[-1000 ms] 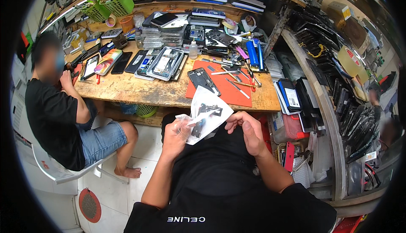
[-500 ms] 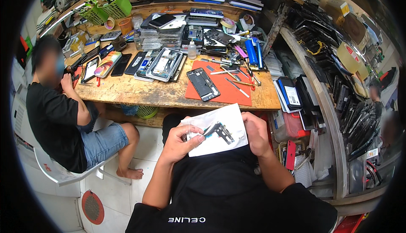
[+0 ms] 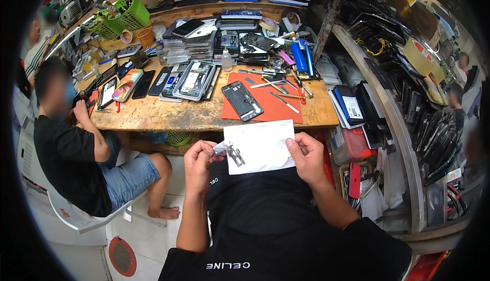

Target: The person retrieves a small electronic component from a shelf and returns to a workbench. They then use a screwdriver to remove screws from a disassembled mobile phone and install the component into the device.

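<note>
In front of my chest is a white sheet-like packet (image 3: 265, 151), roughly level. My right hand (image 3: 308, 159) grips its right edge, thumb on top and fingers beneath. Flat dark phone parts (image 3: 235, 155) with metallic patches show at the packet's left side; whether they lie on it or inside cannot be made out. Beside that edge, my left hand (image 3: 198, 159) is closed in a pinch on a small pale piece (image 3: 219, 149), its kind unclear. Beyond the packet, an opened black phone housing (image 3: 242, 101) lies on an orange-red mat (image 3: 280, 112).
Tweezers (image 3: 284, 102) and other slim tools lie on the mat. Behind stand a dropper bottle (image 3: 226, 60) and a tray with a phone frame (image 3: 196, 80). A person (image 3: 76, 143) sits at my left. Shelves crammed with phone parts (image 3: 408, 107) rise at my right.
My left hand has drawn back leftward from over the packet to its left edge. The dark parts have shifted left. My right thumb has come down on the packet, which is now straighter.
</note>
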A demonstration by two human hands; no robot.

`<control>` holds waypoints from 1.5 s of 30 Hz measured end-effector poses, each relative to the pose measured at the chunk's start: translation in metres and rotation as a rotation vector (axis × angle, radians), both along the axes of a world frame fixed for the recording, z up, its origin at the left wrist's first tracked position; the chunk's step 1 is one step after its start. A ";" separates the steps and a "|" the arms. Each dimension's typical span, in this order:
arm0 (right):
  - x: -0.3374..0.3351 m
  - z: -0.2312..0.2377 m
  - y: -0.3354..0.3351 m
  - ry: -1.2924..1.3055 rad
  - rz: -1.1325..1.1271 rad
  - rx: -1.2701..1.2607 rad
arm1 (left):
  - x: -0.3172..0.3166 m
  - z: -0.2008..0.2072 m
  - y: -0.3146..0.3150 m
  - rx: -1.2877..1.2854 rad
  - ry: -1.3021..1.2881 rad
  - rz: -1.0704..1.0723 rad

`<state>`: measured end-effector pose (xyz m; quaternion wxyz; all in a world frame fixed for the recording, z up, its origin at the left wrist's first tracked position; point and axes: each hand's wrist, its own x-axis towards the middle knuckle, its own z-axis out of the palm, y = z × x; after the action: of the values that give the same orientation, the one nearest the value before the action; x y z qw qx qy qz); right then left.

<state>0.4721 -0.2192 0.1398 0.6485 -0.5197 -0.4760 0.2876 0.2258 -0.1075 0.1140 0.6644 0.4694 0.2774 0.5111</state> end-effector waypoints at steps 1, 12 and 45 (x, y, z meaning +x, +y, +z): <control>0.001 -0.002 0.000 0.009 -0.009 -0.004 | -0.002 -0.003 0.002 -0.020 0.011 0.045; 0.032 0.016 -0.001 0.297 0.024 0.113 | -0.037 -0.018 0.029 0.027 0.006 0.420; 0.135 0.222 -0.066 0.854 0.321 1.418 | -0.029 0.008 0.014 0.288 0.688 0.275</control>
<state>0.6074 -0.2851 0.3621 0.8968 0.2382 -0.3260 0.1810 0.1972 -0.0939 0.1222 0.3855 0.6602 0.4693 0.4419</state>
